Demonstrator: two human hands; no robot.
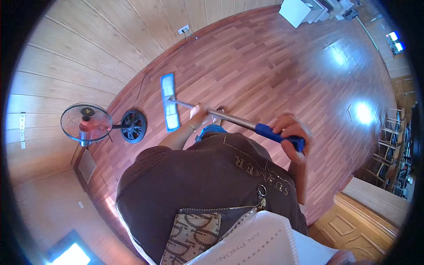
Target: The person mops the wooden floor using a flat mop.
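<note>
**Mop stretched across the wooden floor, both hands on the pole**

The flat mop sits a little left of the frame's centre, its blue and white pad lying flat on the reddish plank floor. The pad's long side runs almost straight up and down the picture. The metal pole leaves the pad's middle and slants down to the right, ending in a blue grip right of centre. So the long axis runs from upper left to lower right, pad end pointing toward the wall at the left.

The right hand is wrapped tight round the blue grip, fingers curled over the top. The left hand is closed on the bare metal further down the pole, nearer the pad, with a thin bracelet at the wrist. The person's brown top fills the lower middle of the view, and a foot shows just under the pole.

To the left of the pad, near it but not touching, lies a pedestal fan on its side against the pale panelled wall, its round black base nearest the mop. A thin black cord runs from there up the floor's edge toward a wall socket at the upper middle. Far off at the upper right stands a white box-like unit, and chairs line the right rim.
</note>
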